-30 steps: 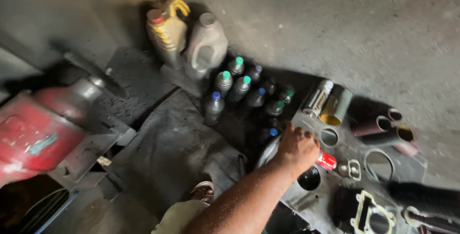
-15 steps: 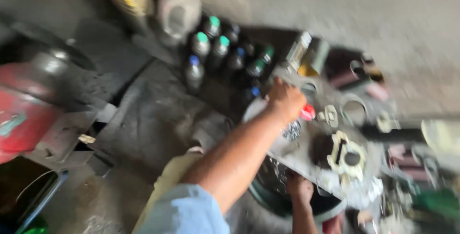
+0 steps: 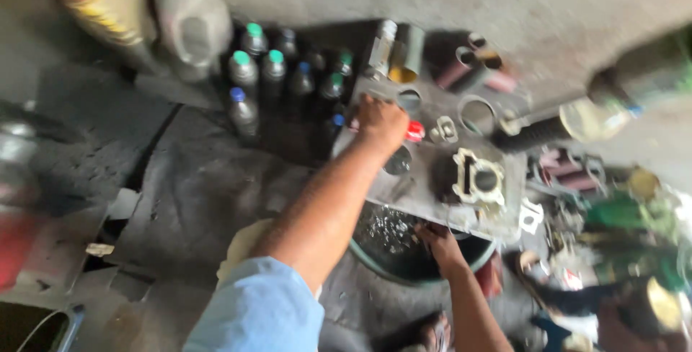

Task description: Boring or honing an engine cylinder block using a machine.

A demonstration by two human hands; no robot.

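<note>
The left hand (image 3: 380, 120) is closed in a fist over a small bottle with a red cap (image 3: 414, 131), which pokes out at its 3 o'clock side; the arm reaches long and straight from a light blue sleeve (image 3: 259, 312). The right hand (image 3: 438, 240) sits at 5 o'clock from the left, fingers bent against the edge of a grey metal plate (image 3: 411, 186); whether it grips anything I cannot tell (the frame is blurred). Under that edge lies a dark round basin (image 3: 393, 251). On the plate, at 3 o'clock from the left hand, sits a pale metal cylinder block (image 3: 477, 177) with a round bore. At 10 o'clock stand dark bottles with green and blue caps (image 3: 270, 74); farther out, a grey jug (image 3: 189, 24) and a yellow jug (image 3: 101, 2). Short tubes (image 3: 404, 53) lie at 12 o'clock on the oily, dark floor (image 3: 194, 193).
</note>
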